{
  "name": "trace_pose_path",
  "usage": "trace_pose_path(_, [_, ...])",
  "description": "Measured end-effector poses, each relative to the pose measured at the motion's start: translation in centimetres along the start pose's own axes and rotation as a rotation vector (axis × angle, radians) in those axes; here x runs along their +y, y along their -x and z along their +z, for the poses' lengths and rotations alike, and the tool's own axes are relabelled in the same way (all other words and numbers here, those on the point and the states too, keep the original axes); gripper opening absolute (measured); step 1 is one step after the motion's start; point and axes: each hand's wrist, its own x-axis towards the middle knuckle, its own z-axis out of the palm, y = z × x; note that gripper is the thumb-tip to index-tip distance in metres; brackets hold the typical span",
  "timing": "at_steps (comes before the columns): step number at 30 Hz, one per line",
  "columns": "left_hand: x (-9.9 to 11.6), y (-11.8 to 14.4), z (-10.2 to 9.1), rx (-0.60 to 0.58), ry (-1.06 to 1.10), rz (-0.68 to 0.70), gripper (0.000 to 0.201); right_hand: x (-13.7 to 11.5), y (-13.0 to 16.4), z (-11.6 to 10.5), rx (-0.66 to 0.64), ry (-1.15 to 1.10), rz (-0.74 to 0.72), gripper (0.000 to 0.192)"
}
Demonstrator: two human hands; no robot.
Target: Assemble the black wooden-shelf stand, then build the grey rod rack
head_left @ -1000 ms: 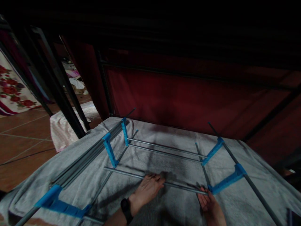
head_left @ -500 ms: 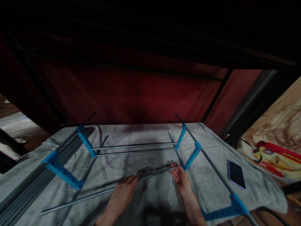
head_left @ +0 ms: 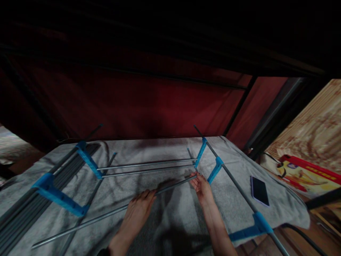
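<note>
We have a long, thin grey metal rod point(head_left: 112, 212) in both hands, slanting across a grey towel-like cloth point(head_left: 170, 227) spread over the work surface. Our left hand point(head_left: 137, 213) lies over the rod near its middle, fingers draped across it; whether they close under it we cannot tell. Our right hand point(head_left: 201, 186) has its fingertips pinched together on the rod's far end, at about two o'clock from the left hand. The rod's other end rests on the cloth toward eight o'clock, well apart from both hands.

Just beside the right hand, at one o'clock, stands a blue plastic bracket point(head_left: 214, 170) clipped to a dark side rail point(head_left: 239, 193); a second blue connector point(head_left: 200, 153) sits a little further along at twelve o'clock and already takes two parallel grey crossbars point(head_left: 146, 168) that run over to a matching blue bracket point(head_left: 89, 163) at ten o'clock. Another long blue bracket point(head_left: 60, 195) lies at nine o'clock beside a bundle of spare grey rods point(head_left: 23, 217).

We judge the step in hand to be seating this rod's end into the nearer bracket on the right. The next move, as we read it, calls for lining the tip up with the socket and pushing it straight in while the left hand steadies the shaft. A dark smartphone point(head_left: 259, 191) lies on the cloth at three o'clock.
</note>
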Motion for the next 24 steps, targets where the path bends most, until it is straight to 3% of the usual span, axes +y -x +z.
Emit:
trace_pose_path(5, [1.0, -1.3, -0.8, 0.028, -0.010, 0.035, 0.037, -1.2, -0.8, 0.9, 0.031, -0.019, 0.018, 0.015])
trace_pose_path(10, [2.5, -1.9, -1.8, 0.011, 0.023, 0.042, 0.035, -1.9, -1.7, 0.0, 0.042, 0.010, 0.022, 0.010])
trace_pose_path(16, [3.6, -2.3, -2.6, 0.012, 0.025, 0.058, 0.029, -1.9, -2.4, -1.4, 0.036, 0.036, 0.031, 0.006])
trace_pose_path(24, [4.7, -3.9, -2.5, 0.015, -0.077, 0.143, 0.034, -1.3, -3.2, -0.4, 0.076, -0.008, 0.116, 0.011])
